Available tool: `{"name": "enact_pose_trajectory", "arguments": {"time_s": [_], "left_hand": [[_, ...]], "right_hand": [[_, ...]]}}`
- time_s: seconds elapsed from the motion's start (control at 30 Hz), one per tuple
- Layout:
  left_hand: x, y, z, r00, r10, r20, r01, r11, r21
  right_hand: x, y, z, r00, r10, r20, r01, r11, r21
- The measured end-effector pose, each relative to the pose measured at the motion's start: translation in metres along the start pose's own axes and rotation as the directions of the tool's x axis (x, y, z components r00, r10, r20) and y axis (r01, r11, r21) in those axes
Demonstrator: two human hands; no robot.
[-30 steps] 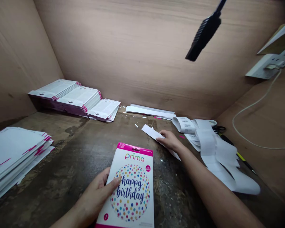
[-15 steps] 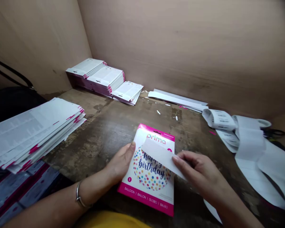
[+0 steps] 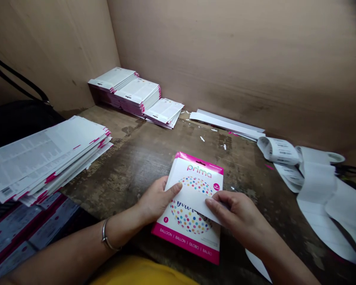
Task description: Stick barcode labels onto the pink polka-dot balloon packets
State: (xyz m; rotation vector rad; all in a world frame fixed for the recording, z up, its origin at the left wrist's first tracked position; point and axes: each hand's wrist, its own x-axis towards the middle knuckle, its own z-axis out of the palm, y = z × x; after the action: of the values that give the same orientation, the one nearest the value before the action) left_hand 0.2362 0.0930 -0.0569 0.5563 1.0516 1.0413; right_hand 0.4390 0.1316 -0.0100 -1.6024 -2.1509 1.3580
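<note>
A small stack of pink-and-white balloon packets point(image 3: 190, 225), printed "prima", is tilted in front of me at the table's near side. My left hand point(image 3: 154, 201) is closed around its left edge, the thumb on top. Across the front of the upper packet lies a white paper strip point(image 3: 192, 199), covering part of the lettering. Its right part is pinched between the thumb and fingers of my right hand point(image 3: 237, 213), while my left thumb touches its left end. The underside of the stack is hidden.
Stacked packets point(image 3: 139, 91) stand against the back wall, and a larger pile point(image 3: 47, 154) leans at the left. Loose white strips point(image 3: 225, 124) lie at the back. A curling roll of barcode labels point(image 3: 281, 150) and black-handled scissors point(image 3: 351, 170) are on the right.
The paper strip has come down flatter onto the packet, and my left thumb has moved right onto its end. My right hand has shifted slightly left along with it.
</note>
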Motion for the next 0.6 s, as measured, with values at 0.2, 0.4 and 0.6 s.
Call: {"name": "enact_pose_trajectory", "arguments": {"time_s": [0.2, 0.4, 0.6], "left_hand": [[0.001, 0.0, -0.001, 1.0, 0.022, -0.009, -0.022, 0.998, 0.058], [-0.001, 0.0, 0.002, 1.0, 0.013, 0.0, -0.012, 0.998, 0.066], [-0.002, 0.001, -0.001, 1.0, 0.015, 0.008, -0.016, 0.999, 0.038]], "right_hand": [[0.001, 0.007, 0.003, 1.0, 0.002, 0.001, -0.002, 0.997, -0.079], [0.0, 0.009, 0.009, 0.996, -0.043, -0.078, 0.027, 0.981, -0.192], [-0.007, 0.022, 0.005, 0.896, 0.079, -0.437, -0.2, 0.951, -0.237]]}}
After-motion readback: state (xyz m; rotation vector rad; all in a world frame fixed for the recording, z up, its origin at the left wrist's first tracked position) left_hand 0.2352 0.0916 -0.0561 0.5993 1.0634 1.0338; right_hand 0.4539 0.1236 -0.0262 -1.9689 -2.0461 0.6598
